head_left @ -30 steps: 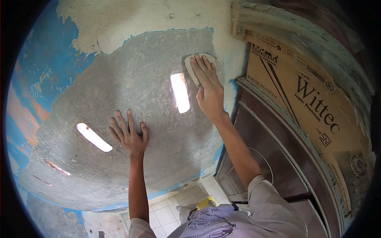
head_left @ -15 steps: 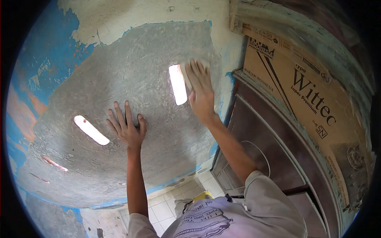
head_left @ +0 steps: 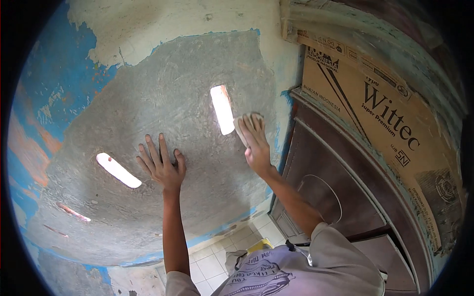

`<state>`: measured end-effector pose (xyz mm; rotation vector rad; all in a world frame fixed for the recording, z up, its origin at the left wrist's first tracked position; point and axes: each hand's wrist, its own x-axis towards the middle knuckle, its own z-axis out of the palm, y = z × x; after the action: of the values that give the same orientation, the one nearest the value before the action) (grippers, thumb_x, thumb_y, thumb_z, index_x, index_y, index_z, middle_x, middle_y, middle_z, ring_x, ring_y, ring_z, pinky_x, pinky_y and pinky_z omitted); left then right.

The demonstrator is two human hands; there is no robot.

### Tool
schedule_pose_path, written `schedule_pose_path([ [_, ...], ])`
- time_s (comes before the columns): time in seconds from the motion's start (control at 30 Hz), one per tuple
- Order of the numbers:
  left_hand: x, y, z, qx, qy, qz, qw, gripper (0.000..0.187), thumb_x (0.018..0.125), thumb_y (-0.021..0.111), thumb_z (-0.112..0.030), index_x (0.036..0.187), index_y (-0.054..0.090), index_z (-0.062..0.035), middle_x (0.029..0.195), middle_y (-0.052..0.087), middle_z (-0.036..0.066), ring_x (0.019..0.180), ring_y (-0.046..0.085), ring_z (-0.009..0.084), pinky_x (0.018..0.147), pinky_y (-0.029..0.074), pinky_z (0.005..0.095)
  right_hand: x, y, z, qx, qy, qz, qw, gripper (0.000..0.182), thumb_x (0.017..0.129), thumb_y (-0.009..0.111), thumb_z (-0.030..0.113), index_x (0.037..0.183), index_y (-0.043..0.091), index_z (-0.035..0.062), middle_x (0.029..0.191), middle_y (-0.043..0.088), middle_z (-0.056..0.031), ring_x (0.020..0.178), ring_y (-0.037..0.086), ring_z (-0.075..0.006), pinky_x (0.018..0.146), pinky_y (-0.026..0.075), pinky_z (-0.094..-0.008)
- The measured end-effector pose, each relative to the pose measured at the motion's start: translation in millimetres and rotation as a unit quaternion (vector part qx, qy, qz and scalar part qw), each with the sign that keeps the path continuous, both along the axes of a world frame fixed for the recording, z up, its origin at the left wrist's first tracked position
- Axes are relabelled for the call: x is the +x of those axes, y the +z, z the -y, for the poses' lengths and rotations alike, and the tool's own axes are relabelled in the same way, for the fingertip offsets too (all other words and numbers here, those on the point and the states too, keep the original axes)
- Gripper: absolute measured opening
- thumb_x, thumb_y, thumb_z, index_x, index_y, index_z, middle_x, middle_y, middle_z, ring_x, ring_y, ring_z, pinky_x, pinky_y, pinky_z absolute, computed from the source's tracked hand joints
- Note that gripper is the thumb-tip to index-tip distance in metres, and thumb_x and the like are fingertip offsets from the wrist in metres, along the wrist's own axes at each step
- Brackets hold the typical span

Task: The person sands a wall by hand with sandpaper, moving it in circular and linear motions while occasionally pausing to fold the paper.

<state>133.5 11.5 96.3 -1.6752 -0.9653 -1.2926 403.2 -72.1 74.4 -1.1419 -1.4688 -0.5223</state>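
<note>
Wall: painted wall (head_left: 173, 17), flaking to blue, cream and orange around a broad grey patch (head_left: 153, 74); I see it bowed through my wide lens.
Grey patch, done: it reaches across the middle, and I judge the upper part fairly even.
Grey patch, left: ripples and pits remain around the openings and low on the left, so I'd call this partway along; whether the blue and cream margins count, I cannot tell.
Dark panelled door (head_left: 316, 163): to my right, with the Wittec cardboard (head_left: 345, 79) above it.
Openings: the upper slot (head_left: 222, 111) and lower slot (head_left: 118, 170) are bright and unfilled; a thin slit (head_left: 73, 212) lies further left.
Left hand (head_left: 165, 167): laid on the grey patch between the two slots, fingers spread apart, holding nothing.
Right hand (head_left: 257, 155): fingers close together, laid over the pad and gripping it.
Pale flat pad (head_left: 240, 131): under my right fingers, against the wall just beside the upper slot's lower end.
Change: a second ago I had the pad higher, up and right of that slot; it has come down along its side, while my left hand keeps its place.
</note>
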Motion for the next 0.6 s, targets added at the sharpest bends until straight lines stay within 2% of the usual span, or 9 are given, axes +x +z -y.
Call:
schedule_pose_path([
  [0.07, 0, 0, 2, -0.002, 0.001, -0.004, 1.000, 0.052, 0.100, 0.051, -0.037, 0.146, 0.059, -0.0147, 0.160, 0.044, 0.015, 0.153, 0.031, 0.0380, 0.124, 0.015, 0.0570, 3, -11, -4, 0.003, 0.005, -0.002, 1.000, 0.081, 0.073, 0.054, -0.022, 0.149, 0.050, 0.0032, 0.157, 0.046, -0.0169, 0.150, 0.036, -0.0376, 0.126, 0.023, -0.0560],
  [0.17, 3, 2, 1, -0.002, 0.005, -0.002, 1.000, 0.054, 0.101, 0.049, -0.038, 0.148, 0.056, -0.0139, 0.161, 0.042, 0.015, 0.153, 0.030, 0.0388, 0.124, 0.015, 0.0577, 11, 76, -12, 0.054, 0.024, 0.005, 0.998, 0.078, 0.075, 0.054, -0.020, 0.149, 0.051, 0.0044, 0.157, 0.046, -0.0169, 0.149, 0.036, -0.0387, 0.125, 0.022, -0.0573],
  [0.23, 1, 2, 1, 0.003, 0.007, -0.011, 1.000, 0.056, 0.102, 0.047, -0.039, 0.151, 0.052, -0.0132, 0.162, 0.040, 0.016, 0.153, 0.029, 0.0402, 0.124, 0.015, 0.0595, 12, 105, -15, 0.072, 0.036, -0.010, 0.997, 0.075, 0.078, 0.058, -0.019, 0.148, 0.052, 0.0057, 0.156, 0.047, -0.0169, 0.147, 0.039, -0.0407, 0.124, 0.022, -0.0601],
  [0.33, 1, 2, 3, -0.006, 0.007, -0.010, 1.000, 0.056, 0.101, 0.048, -0.038, 0.151, 0.052, -0.0133, 0.163, 0.039, 0.016, 0.153, 0.028, 0.0402, 0.124, 0.015, 0.0591, 4, 50, -6, 0.049, 0.050, -0.036, 0.997, 0.071, 0.081, 0.054, -0.018, 0.148, 0.052, 0.0042, 0.156, 0.048, -0.0177, 0.148, 0.037, -0.0412, 0.124, 0.022, -0.0609],
  [0.4, 1, 2, 2, -0.012, 0.003, -0.005, 1.000, 0.054, 0.100, 0.050, -0.037, 0.148, 0.056, -0.0142, 0.162, 0.041, 0.015, 0.153, 0.029, 0.0388, 0.124, 0.014, 0.0573, 1, -43, -10, 0.007, 0.051, -0.017, 0.999, 0.069, 0.082, 0.051, -0.019, 0.148, 0.052, 0.0022, 0.156, 0.047, -0.0184, 0.150, 0.034, -0.0405, 0.125, 0.021, -0.0611],
  [0.5, 2, 1, 2, -0.012, 0.003, 0.004, 1.000, 0.053, 0.099, 0.051, -0.037, 0.146, 0.059, -0.0155, 0.160, 0.043, 0.014, 0.153, 0.030, 0.0377, 0.125, 0.013, 0.0557, 0, -69, -2, -0.008, 0.064, -0.018, 0.998, 0.068, 0.083, 0.043, -0.012, 0.150, 0.048, -0.0019, 0.156, 0.048, -0.0187, 0.151, 0.030, -0.0438, 0.123, 0.018, -0.0643],
  [0.6, 1, 2, 2, -0.009, 0.013, -0.002, 1.000, 0.055, 0.100, 0.049, -0.038, 0.150, 0.054, -0.0158, 0.162, 0.041, 0.015, 0.153, 0.029, 0.0387, 0.124, 0.014, 0.0566, 7, 55, -15, 0.080, 0.046, 0.012, 0.996, 0.071, 0.080, 0.045, -0.013, 0.150, 0.048, -0.0015, 0.156, 0.048, -0.0186, 0.150, 0.033, -0.0411, 0.124, 0.019, -0.0607],
])
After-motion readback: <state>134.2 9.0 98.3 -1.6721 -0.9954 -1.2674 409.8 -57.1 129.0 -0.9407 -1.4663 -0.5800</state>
